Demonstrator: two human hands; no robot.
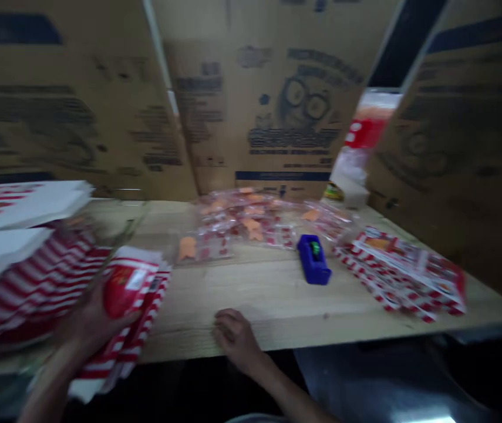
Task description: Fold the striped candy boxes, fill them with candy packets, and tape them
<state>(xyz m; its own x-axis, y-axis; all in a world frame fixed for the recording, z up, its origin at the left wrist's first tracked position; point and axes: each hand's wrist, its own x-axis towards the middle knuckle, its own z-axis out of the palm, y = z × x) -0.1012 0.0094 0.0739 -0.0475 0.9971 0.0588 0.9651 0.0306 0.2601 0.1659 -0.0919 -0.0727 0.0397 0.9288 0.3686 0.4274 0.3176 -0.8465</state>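
My left hand [84,320] grips a small stack of red-and-white striped paper bags [138,294] at the left, its thumb across their front. A red round print and a white label show on the top bag. Beside that hand lies a larger pile of striped paper bags [48,282], blurred in part. My right hand [235,338] rests at the table's front edge, fingers curled in, and I see nothing held in it. A blue tape dispenser [313,261] with a green roll stands beyond it to the right.
Clear plastic packets with orange pieces [251,220] lie along the back of the wooden table [251,282]. Striped flat packs [404,273] are piled at the right. White-backed striped bags [26,202] sit at the far left. Cardboard sheets [268,100] wall the back and sides.
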